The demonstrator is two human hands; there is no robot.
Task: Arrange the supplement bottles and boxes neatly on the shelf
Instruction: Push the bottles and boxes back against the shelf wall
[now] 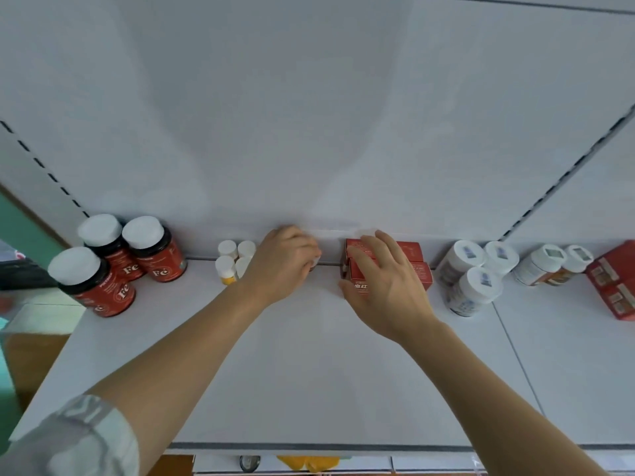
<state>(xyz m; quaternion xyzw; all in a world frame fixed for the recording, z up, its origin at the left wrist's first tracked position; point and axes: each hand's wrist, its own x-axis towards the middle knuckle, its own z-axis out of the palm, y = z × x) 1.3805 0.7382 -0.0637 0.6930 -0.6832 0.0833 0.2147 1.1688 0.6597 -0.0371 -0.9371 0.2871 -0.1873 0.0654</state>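
Note:
On the white shelf (309,365), my right hand (385,290) rests with spread fingers on a cluster of small red boxes (417,266) near the back wall. My left hand (281,262) curls around a small white-capped bottle (315,261), mostly hidden by the fingers. Just left of it stand several small white-capped yellow bottles (228,266). Three large red "Fe" bottles (117,266) with white lids stand at the far left.
Three white bottles with blue labels (474,280) stand right of the boxes, then two orange-labelled white bottles (549,264) and stacked red boxes (615,280) at the far right. The shelf's front edge (309,446) runs along the bottom.

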